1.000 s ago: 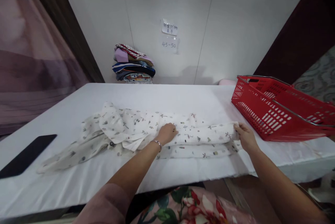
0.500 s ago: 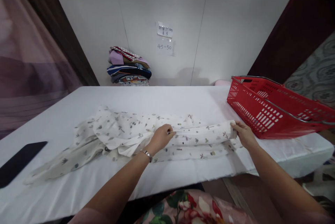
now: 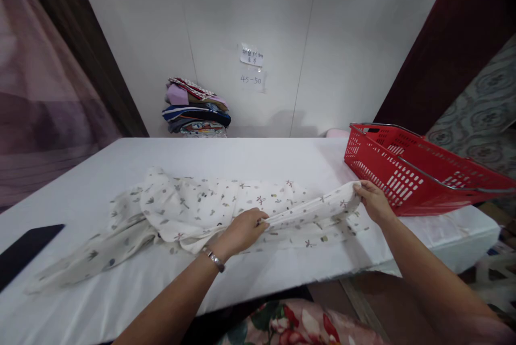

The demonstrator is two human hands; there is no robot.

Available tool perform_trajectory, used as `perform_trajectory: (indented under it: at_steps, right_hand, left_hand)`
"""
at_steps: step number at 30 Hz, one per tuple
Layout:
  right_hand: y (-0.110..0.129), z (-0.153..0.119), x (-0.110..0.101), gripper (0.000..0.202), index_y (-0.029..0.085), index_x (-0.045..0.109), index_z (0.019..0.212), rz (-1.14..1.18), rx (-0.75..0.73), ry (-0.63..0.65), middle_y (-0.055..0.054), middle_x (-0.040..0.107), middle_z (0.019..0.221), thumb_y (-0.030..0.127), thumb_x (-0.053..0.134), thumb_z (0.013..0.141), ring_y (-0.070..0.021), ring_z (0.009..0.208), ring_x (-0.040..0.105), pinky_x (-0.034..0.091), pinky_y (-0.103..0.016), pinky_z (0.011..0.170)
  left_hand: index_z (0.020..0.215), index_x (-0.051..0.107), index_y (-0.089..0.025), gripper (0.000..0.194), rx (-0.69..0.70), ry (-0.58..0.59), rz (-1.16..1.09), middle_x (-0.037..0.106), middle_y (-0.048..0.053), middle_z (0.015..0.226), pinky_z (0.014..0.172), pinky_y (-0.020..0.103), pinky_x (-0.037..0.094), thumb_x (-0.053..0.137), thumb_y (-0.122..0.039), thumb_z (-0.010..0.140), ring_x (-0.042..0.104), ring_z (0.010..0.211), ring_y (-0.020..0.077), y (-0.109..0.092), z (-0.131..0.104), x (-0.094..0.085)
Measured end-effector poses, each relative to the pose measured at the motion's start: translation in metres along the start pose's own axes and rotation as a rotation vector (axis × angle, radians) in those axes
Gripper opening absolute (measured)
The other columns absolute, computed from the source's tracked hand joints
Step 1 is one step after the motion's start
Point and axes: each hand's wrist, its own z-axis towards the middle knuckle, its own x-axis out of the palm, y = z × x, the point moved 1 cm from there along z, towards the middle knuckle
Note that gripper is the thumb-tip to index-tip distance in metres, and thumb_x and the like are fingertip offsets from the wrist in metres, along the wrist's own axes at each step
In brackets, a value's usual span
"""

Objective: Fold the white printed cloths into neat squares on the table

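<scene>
A thin white cloth garment with small leaf and palm prints lies spread across the table, bunched at its left end. It looks like a pair of trousers, though its full shape is hidden in the folds. My left hand, with a metal watch or bracelet at the wrist, pinches the garment's near layer around the middle. At the right end, my right hand grips a corner of the same layer. Between both hands that layer is stretched and slightly raised over the layer beneath.
A red plastic basket with metal handles stands at the table's right. Folded clothes are stacked against the back wall, left of paper notes. A flat black object lies on the white-covered table at far left.
My left hand has come slightly nearer the table's front edge, drawing the pinched layer with it. The right hand still holds its corner, and the view has shifted a little.
</scene>
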Motion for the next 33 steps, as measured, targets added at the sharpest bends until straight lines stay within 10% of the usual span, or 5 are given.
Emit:
perform_trajectory:
  at_steps: [15,25,33]
  right_hand:
    - [0.001,0.012,0.008,0.048,0.024,0.062,0.098,0.005,-0.047,-0.031,0.003,0.063,0.07,0.038,0.077,0.055,-0.0119,0.061,0.055,0.041,-0.023,0.055]
    - [-0.016,0.011,0.014,0.065,0.022,0.055,0.119,-0.122,-0.051,-0.07,0.005,0.059,0.063,0.038,0.072,0.059,-0.011,0.054,0.053,0.04,-0.022,0.049]
    - [-0.014,0.017,0.018,0.052,0.022,0.064,0.102,-0.052,-0.066,-0.065,0.001,0.063,0.071,0.038,0.075,0.054,-0.0127,0.06,0.056,0.043,-0.024,0.054]
  left_hand:
    - [0.083,0.056,-0.023,0.015,-0.111,-0.115,-0.017,0.06,-0.001,0.072,0.06,0.026,0.034,0.044,-0.032,0.082,0.054,0.07,0.0161,-0.014,-0.012,-0.007]
    - [0.11,0.057,-0.025,0.034,-0.142,-0.203,-0.3,0.062,0.0,0.089,0.064,0.025,0.04,0.048,-0.038,0.08,0.053,0.069,0.0135,0.0,-0.013,0.004]
    - [0.08,0.064,-0.022,0.021,-0.225,-0.11,-0.013,0.064,0.0,0.077,0.064,0.026,0.036,0.047,-0.035,0.08,0.056,0.073,0.0172,0.0,-0.016,0.003]
